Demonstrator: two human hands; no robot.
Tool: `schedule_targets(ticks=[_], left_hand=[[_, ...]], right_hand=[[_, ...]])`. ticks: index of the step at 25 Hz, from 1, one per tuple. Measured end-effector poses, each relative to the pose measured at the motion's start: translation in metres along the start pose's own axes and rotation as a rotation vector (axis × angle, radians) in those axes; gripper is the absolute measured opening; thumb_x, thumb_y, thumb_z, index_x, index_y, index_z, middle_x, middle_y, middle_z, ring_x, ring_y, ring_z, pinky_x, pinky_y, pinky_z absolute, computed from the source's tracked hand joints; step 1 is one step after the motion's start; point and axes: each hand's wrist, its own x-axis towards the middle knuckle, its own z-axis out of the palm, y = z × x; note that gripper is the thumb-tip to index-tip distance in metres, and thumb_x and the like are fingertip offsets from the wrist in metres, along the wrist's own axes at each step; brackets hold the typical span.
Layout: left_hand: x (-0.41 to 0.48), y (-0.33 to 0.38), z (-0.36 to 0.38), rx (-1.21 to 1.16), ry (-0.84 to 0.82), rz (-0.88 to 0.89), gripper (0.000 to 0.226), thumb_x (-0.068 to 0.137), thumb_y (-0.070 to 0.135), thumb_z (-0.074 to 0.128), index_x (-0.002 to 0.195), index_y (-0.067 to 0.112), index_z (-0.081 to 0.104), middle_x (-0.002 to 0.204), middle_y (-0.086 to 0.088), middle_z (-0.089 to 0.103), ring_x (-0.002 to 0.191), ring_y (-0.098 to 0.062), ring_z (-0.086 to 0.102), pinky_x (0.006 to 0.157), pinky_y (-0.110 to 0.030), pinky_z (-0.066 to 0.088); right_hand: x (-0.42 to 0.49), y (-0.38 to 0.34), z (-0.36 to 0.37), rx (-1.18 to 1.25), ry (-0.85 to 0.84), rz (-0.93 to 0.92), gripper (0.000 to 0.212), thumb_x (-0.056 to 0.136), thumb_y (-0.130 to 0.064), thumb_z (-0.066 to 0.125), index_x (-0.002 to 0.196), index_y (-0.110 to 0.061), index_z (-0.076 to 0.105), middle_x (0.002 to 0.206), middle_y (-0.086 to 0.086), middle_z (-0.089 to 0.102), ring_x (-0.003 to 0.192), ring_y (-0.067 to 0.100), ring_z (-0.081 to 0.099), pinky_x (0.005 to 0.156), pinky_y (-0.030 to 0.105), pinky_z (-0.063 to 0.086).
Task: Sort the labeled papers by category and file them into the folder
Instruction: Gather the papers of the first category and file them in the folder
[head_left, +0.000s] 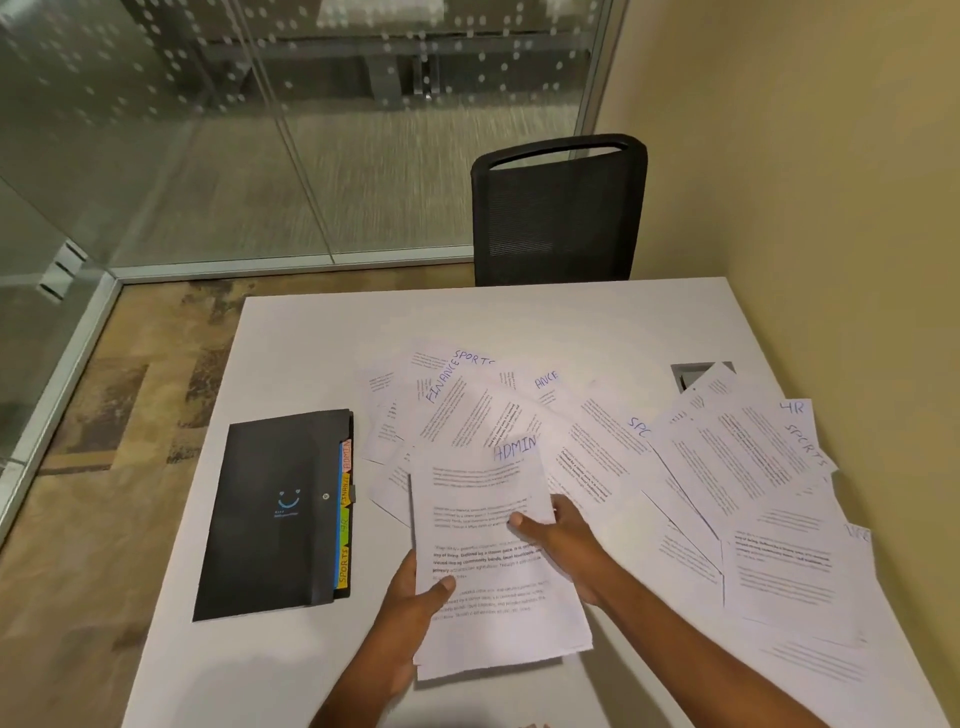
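I see both hands on one small stack near the table's (291, 353) near edge, centre. Left hand (410, 597) pinches the stack's left edge, thumb on top, fingers underneath. Right hand (561, 535) grips the right edge, thumb lying across the page, fingers hidden behind the sheets.

Top sheet of that ADMIN stack (493, 561) reads "ADMIN" in blue handwriting at its top right corner; the printed body text is too small to read.

Loose papers (727, 467) fan across the middle and right side of the table, overlapping, reaching the right edge. Legible handwritten labels: "FINANCE", "SPORTS" (top cut off), "ANCE" (partly covered), "SPO" (partly covered), "HR", "SPORTS". One more label near the right edge I can't read.

Black folder (270, 514) lies flat and closed near the left edge, well apart from the stack. Blue smiley print on its cover, text under it unreadable. Coloured tabs along its right side read "ADMIN", "FINANCE", "HR", "SPORTS".

Black mesh chair (558, 213) stands at the far edge. Cable cutout (685, 371) sits toward the far right corner, partly covered by a sheet.
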Motion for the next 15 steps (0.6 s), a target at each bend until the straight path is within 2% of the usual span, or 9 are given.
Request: schedule_targets(ticks=[2, 3, 4, 6, 7, 9, 11, 13, 15], left_hand=[[0.004, 0.0, -0.003, 0.039, 0.066, 0.0, 0.046, 0.102, 0.021, 0.069, 0.14, 0.042, 0.052, 0.128, 0.008, 0.072, 0.113, -0.022, 0.071, 0.09, -0.046, 0.063], [0.005, 0.0, -0.004, 0.069, 0.097, 0.005, 0.047, 0.102, 0.022, 0.069, 0.139, 0.043, 0.051, 0.128, 0.009, 0.07, 0.115, -0.022, 0.067, 0.097, -0.051, 0.059], [0.006, -0.002, -0.008, 0.089, 0.115, 0.018, 0.046, 0.102, 0.021, 0.069, 0.138, 0.043, 0.051, 0.127, 0.01, 0.069, 0.116, -0.022, 0.064, 0.104, -0.055, 0.054], [0.009, -0.005, -0.015, 0.091, 0.14, 0.03, 0.043, 0.103, 0.016, 0.068, 0.135, 0.041, 0.052, 0.122, 0.011, 0.069, 0.114, -0.022, 0.063, 0.11, -0.057, 0.047], [0.009, -0.008, -0.021, 0.082, 0.155, 0.018, 0.044, 0.103, 0.016, 0.068, 0.136, 0.04, 0.052, 0.124, 0.01, 0.069, 0.116, -0.023, 0.062, 0.112, -0.059, 0.045], [0.011, -0.017, -0.033, 0.08, 0.19, -0.018, 0.05, 0.103, 0.021, 0.068, 0.143, 0.041, 0.048, 0.135, 0.005, 0.066, 0.128, -0.03, 0.058, 0.113, -0.064, 0.042], [0.013, -0.023, -0.043, 0.069, 0.203, -0.022, 0.053, 0.102, 0.022, 0.069, 0.146, 0.041, 0.046, 0.144, 0.001, 0.063, 0.134, -0.033, 0.055, 0.114, -0.065, 0.042], [0.014, -0.027, -0.05, 0.073, 0.214, 0.004, 0.054, 0.101, 0.019, 0.07, 0.147, 0.037, 0.048, 0.146, -0.003, 0.063, 0.134, -0.035, 0.056, 0.115, -0.063, 0.043], [0.015, -0.028, -0.053, 0.057, 0.209, 0.014, 0.053, 0.101, 0.016, 0.07, 0.146, 0.035, 0.049, 0.144, -0.004, 0.064, 0.131, -0.034, 0.058, 0.113, -0.06, 0.045]], right_hand=[[0.005, -0.003, -0.002, -0.025, 0.151, 0.022, 0.063, 0.086, -0.05, 0.088, 0.128, -0.014, 0.059, 0.11, 0.001, 0.073, 0.091, 0.013, 0.071, 0.083, 0.027, 0.058], [0.008, -0.004, -0.009, -0.099, 0.235, 0.03, 0.056, 0.092, -0.051, 0.082, 0.126, -0.014, 0.057, 0.101, 0.0, 0.069, 0.081, 0.015, 0.065, 0.072, 0.027, 0.053], [0.014, -0.001, -0.023, -0.271, 0.317, 0.022, 0.057, 0.093, -0.055, 0.078, 0.126, -0.015, 0.056, 0.101, -0.001, 0.068, 0.083, 0.019, 0.063, 0.071, 0.031, 0.053], [0.026, 0.011, -0.062, -0.883, 0.364, -0.132, 0.064, 0.087, -0.067, 0.07, 0.127, -0.02, 0.055, 0.117, -0.006, 0.063, 0.104, 0.02, 0.064, 0.078, 0.039, 0.056], [0.035, 0.028, -0.082, -1.186, 0.332, -0.198, 0.068, 0.083, -0.072, 0.065, 0.127, -0.021, 0.055, 0.123, -0.008, 0.058, 0.111, 0.019, 0.062, 0.072, 0.04, 0.058], [0.048, 0.056, -0.115, -1.528, 0.111, -0.087, 0.085, 0.081, -0.082, 0.05, 0.131, -0.015, 0.062, 0.137, -0.002, 0.061, 0.119, 0.024, 0.067, 0.06, 0.04, 0.059], [0.045, 0.063, -0.131, -1.607, 0.064, -0.034, 0.095, 0.085, -0.083, 0.04, 0.139, -0.009, 0.065, 0.151, 0.009, 0.062, 0.132, 0.032, 0.066, 0.072, 0.048, 0.059], [0.039, 0.061, -0.144, -1.696, 0.062, -0.081, 0.09, 0.088, -0.078, 0.04, 0.139, -0.009, 0.067, 0.151, 0.01, 0.063, 0.136, 0.035, 0.064, 0.084, 0.054, 0.057], [0.032, 0.051, -0.156, -1.76, 0.051, -0.094, 0.083, 0.091, -0.074, 0.04, 0.134, -0.01, 0.071, 0.146, 0.008, 0.067, 0.134, 0.035, 0.065, 0.087, 0.057, 0.057]])
